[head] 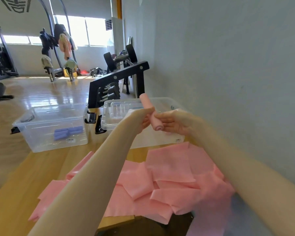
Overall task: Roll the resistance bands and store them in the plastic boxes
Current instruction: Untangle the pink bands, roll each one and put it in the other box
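Note:
A rolled pink resistance band [146,101] is held up over the right plastic box [174,139]. My left hand [140,119] grips the roll around its middle. My right hand [173,122] grips its near end from the right. Loose pink bands [170,176] lie in a heap on the wooden surface below my arms. The left plastic box [41,142] holds purple rolled bands [67,132]. A clear lid [117,110] lies over the left part of the right box.
A grey wall runs along the right side. A black dumbbell rack [117,82] stands behind the boxes. Gym machines [58,53] stand further back on the shiny wooden floor. A dark object [143,225] sits at the near edge under the pink bands.

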